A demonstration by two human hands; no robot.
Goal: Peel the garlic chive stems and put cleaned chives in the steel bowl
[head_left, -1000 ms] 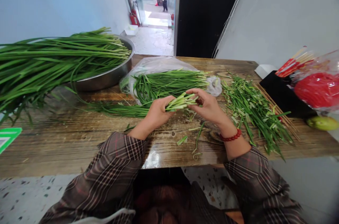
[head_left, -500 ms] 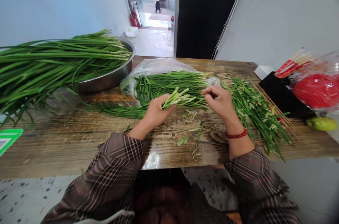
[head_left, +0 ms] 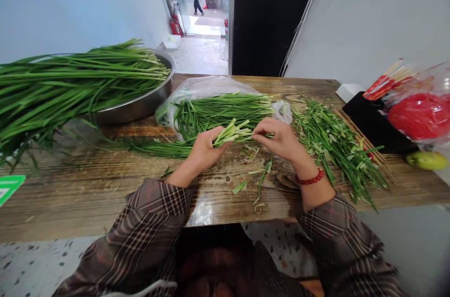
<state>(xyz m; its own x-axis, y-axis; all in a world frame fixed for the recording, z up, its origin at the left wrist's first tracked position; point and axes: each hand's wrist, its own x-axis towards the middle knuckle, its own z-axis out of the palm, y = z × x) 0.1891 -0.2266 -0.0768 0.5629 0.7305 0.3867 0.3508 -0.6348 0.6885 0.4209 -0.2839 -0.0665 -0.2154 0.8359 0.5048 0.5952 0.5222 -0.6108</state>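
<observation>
My left hand (head_left: 207, 148) is wrapped round a small bunch of garlic chives (head_left: 232, 132), pale stem ends pointing right and green leaves trailing left over the table. At those stem ends, my right hand (head_left: 276, 140), with a red bead bracelet on its wrist, pinches thumb and forefinger on what looks like one stem tip. Just behind both hands, a larger pile of chives (head_left: 221, 109) lies on a clear plastic bag (head_left: 207, 85). Loose leaf scraps (head_left: 240, 188) and a curled strand (head_left: 260, 189) lie in front of my right hand.
A steel basin (head_left: 137, 110) heaped with long chives (head_left: 80, 77) stands at left. Right of my hand spreads a heap of trimmings (head_left: 337, 147) beside thin wooden sticks. A black box (head_left: 376, 128), a red bundle in plastic (head_left: 418, 116) and a yellow-green fruit (head_left: 427, 160) sit far right.
My right hand has moved left and slightly down to the stem ends of the bunch. My left hand keeps its hold nearly in place. The view has shifted slightly.
</observation>
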